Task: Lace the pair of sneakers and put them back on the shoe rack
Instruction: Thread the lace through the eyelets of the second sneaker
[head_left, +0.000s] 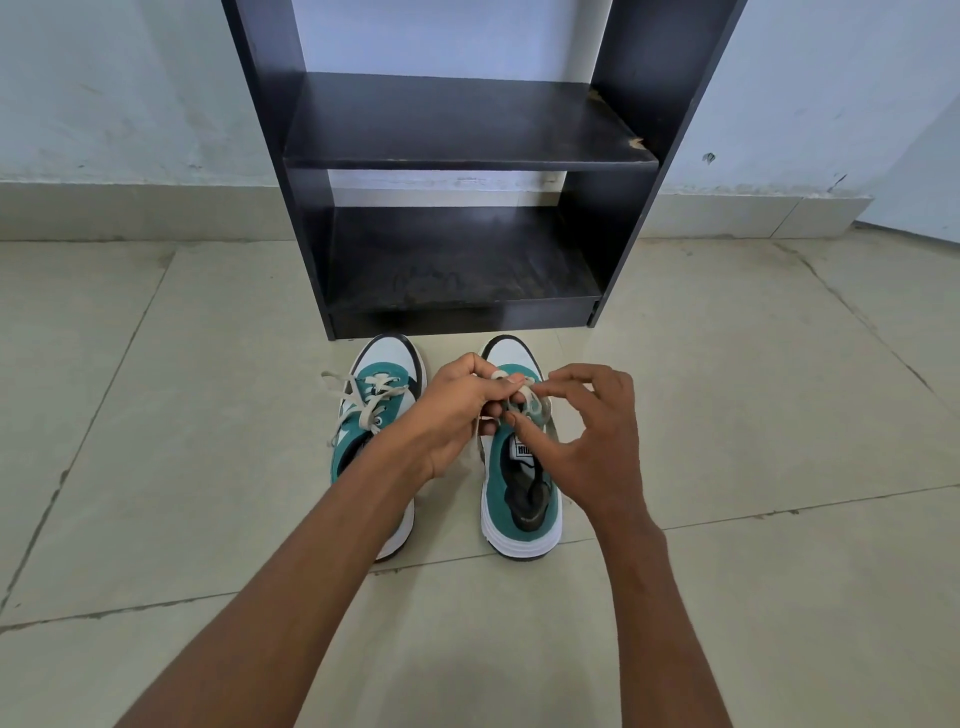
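Two bare forearms rise from the bottom edge toward the middle of the frame and meet over the right sneaker (521, 483), which sits just right of centre on the tiled floor (156, 467). Its long axis runs up the frame, heel toward the bottom, white toe toward the rack, so the eyelet rows lie directly under both hands rather than off to a side.

The left hand (457, 410) has its fingers curled, pinching the cream lace (524, 397) over the forefoot. The right hand (587, 431) is half closed, forefinger and thumb bent in toward the same tangle of lace; whether it actually grips a strand there I cannot tell. Both hands are about equally near the eyelets. The lacing on this shoe looks to be only at the lower eyelets, the tongue (522, 449) below it bare.

Just beside it, left of centre, the left sneaker (382, 410) lies parallel, partly hidden under the left forearm, its lace (358, 402) threaded loosely with ends trailing.

Beyond both toes, in the upper middle of the frame, stands the dark shoe rack (467, 124) against a pale wall (104, 78); its two visible shelves hold nothing.
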